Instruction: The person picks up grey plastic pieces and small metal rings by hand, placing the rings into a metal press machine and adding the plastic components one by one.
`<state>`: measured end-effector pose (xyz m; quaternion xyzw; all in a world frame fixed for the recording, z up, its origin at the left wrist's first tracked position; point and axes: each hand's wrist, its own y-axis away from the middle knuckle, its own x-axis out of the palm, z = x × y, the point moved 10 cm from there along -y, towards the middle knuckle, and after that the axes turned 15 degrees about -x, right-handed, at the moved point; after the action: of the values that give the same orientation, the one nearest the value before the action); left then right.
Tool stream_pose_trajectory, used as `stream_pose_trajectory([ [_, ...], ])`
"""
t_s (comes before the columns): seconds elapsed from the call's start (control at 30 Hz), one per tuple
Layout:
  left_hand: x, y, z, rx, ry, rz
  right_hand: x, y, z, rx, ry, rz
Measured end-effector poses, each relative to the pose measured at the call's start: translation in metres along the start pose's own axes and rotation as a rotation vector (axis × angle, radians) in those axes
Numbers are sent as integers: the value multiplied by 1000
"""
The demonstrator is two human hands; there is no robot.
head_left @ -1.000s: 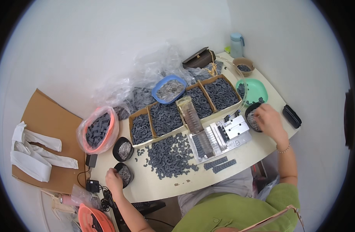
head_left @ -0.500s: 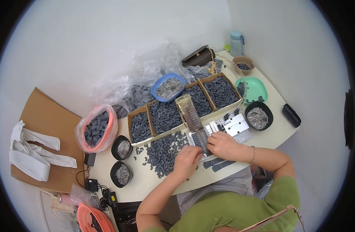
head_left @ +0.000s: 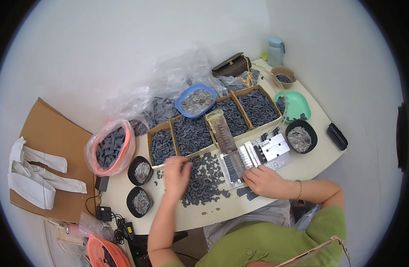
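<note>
Down at the front, my right hand (head_left: 266, 182) stays on the silver metal fixture (head_left: 276, 147); I can't tell what its fingers grip. Now my left hand (head_left: 176, 176) has swung off it, leaving the right alone there! It's at the left edge of the loose pile of small dark-grey pieces (head_left: 203, 183), beside the fixture, its grasp unclear. Beyond stands the divided brown cardboard tray (head_left: 258, 129), brimming.
</note>
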<state>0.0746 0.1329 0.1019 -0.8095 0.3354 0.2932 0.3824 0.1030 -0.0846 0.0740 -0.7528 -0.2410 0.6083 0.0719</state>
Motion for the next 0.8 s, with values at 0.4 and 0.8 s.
stream_pose_trajectory([
  [0.4, -70, -16, 215, -468, -523, 198, 0, -73, -168, 236, -191, -201],
  [0.8, -94, -16, 202, -469, -350, -49, 142, -152, -268, 539, -304, 375],
])
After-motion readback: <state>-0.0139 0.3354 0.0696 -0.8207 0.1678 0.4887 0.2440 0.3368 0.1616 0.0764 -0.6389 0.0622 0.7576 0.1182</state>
